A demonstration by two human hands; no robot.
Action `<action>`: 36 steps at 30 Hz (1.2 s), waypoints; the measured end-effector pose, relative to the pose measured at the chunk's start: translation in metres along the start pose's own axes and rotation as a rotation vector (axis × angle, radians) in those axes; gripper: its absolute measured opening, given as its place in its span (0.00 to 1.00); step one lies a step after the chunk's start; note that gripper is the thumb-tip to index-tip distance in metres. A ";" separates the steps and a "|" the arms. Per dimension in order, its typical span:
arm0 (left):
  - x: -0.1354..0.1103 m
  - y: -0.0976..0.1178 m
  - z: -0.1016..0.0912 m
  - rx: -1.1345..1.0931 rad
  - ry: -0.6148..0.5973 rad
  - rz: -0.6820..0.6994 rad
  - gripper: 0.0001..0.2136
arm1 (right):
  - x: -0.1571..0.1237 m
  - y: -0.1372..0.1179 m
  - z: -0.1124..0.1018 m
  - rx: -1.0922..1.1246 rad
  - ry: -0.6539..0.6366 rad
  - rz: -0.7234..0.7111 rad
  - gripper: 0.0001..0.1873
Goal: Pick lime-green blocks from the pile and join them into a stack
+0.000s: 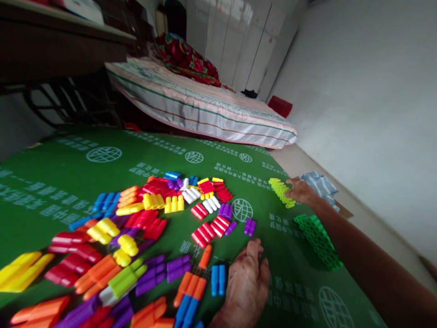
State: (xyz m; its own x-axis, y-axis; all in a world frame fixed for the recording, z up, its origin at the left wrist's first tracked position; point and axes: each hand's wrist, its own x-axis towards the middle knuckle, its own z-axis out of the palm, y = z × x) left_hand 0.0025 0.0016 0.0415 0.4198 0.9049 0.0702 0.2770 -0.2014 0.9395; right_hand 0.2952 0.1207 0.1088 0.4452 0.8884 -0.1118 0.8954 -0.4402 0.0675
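My right hand (301,190) reaches out to the right, its fingers on the edge of a yellow-green panel of joined plastic building pieces (282,192) lying on the green board. My left hand (246,279) rests low on the board, fingers loosely bent, thumb apart, nothing visible in it. Just left of it lies a blue piece (218,279); beyond its fingertips is a small purple piece (250,227). Under my right forearm sits a bright green honeycomb-like panel of joined pieces (317,240). The undersides of the fingers of both hands are hidden.
Many coloured pieces, such as yellow ones (23,272) and red-and-white ones (220,225), are spread over the left and middle of the green board (164,157). A bed (205,109) stands behind, a dark table (61,50) at left, blue striped cloth (319,184) at right.
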 end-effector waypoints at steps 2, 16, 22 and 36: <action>0.000 -0.001 0.000 -0.002 -0.003 -0.002 0.19 | 0.000 0.000 0.000 0.004 -0.002 -0.002 0.33; 0.000 0.000 -0.001 -0.011 -0.026 0.022 0.19 | 0.002 0.009 0.001 0.031 0.047 -0.016 0.34; -0.001 -0.003 0.002 -0.001 -0.031 0.006 0.18 | -0.006 -0.005 -0.014 0.074 0.133 -0.039 0.28; -0.006 0.006 0.004 0.003 -0.067 -0.052 0.11 | -0.150 -0.243 -0.044 0.135 -0.234 -1.143 0.12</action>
State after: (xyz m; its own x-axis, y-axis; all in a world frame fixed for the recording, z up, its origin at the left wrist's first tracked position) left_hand 0.0049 -0.0063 0.0451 0.4615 0.8871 -0.0011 0.3025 -0.1562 0.9403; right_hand 0.0100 0.1001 0.1525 -0.6396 0.7366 -0.2200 0.7634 0.5749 -0.2945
